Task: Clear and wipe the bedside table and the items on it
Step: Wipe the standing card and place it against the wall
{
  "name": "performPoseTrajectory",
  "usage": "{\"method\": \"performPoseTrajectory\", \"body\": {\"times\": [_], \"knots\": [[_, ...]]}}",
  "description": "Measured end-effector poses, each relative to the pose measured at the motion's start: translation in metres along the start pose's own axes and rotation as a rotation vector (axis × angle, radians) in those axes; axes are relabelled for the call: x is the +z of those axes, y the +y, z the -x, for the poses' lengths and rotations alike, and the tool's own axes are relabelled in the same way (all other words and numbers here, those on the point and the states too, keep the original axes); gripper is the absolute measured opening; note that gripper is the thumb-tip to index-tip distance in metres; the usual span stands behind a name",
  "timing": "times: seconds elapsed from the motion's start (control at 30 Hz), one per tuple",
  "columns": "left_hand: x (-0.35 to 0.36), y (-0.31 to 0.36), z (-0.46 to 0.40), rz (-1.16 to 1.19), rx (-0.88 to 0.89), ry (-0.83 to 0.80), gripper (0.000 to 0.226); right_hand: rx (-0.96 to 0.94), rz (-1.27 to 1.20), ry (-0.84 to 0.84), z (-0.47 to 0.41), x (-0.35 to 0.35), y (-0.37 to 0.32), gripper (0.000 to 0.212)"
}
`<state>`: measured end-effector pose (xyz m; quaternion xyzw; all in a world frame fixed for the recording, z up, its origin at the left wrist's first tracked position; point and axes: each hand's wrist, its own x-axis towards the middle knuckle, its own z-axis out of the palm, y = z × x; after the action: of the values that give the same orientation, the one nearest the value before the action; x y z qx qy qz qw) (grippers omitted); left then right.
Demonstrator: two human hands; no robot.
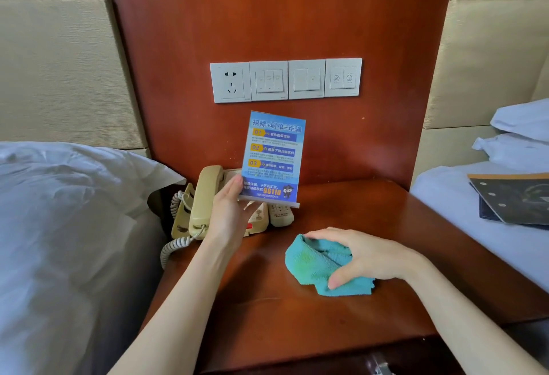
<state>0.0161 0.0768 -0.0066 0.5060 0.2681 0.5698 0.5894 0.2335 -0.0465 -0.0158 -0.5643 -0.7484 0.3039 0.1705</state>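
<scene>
Fingers of left hand (228, 211) seemingly pinch sign (271, 156); right hand (362, 255) grips cloth (315, 267).

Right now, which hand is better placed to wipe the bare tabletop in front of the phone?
Right. The right hand already grips the teal cloth on the bedside table, while the left hand holds the blue sign lifted above the phone.

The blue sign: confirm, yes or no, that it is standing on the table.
No, the left hand holds the blue sign lifted above the remote.
</scene>
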Motion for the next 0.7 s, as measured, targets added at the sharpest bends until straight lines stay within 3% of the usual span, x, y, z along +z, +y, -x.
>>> {"method": "performPoseTrajectory", "body": {"times": [0.13, 0.23, 0.33, 0.43, 0.5, 0.6, 0.7], "knots": [[-0.002, -0.001, -0.001, -0.024, 0.011, 0.007, 0.032, -0.086, -0.250, 0.131, 0.006, -0.009, -0.001, 0.043], [-0.002, -0.002, 0.001, -0.094, 0.051, 0.008, 0.034, -0.204, -0.719, 0.408, 0.007, -0.037, 0.000, 0.042], [0.002, -0.002, 0.004, -0.169, 0.053, -0.002, 0.034, -0.230, -0.813, 0.760, -0.012, -0.064, -0.004, 0.042], [0.007, -0.004, 0.008, -0.228, 0.030, -0.059, 0.034, -0.158, -0.424, 1.218, -0.038, -0.072, -0.012, 0.052], [0.009, -0.005, 0.010, -0.254, 0.017, -0.081, 0.032, -0.228, -0.070, 1.354, -0.049, -0.064, -0.013, 0.059], [0.010, -0.009, 0.011, -0.259, 0.010, -0.078, 0.030, -0.344, 0.244, 1.271, -0.062, -0.037, -0.004, 0.064], [0.011, -0.014, 0.012, -0.283, 0.018, -0.066, 0.031, -0.339, 0.360, 1.085, -0.068, -0.013, -0.004, 0.061]]}}
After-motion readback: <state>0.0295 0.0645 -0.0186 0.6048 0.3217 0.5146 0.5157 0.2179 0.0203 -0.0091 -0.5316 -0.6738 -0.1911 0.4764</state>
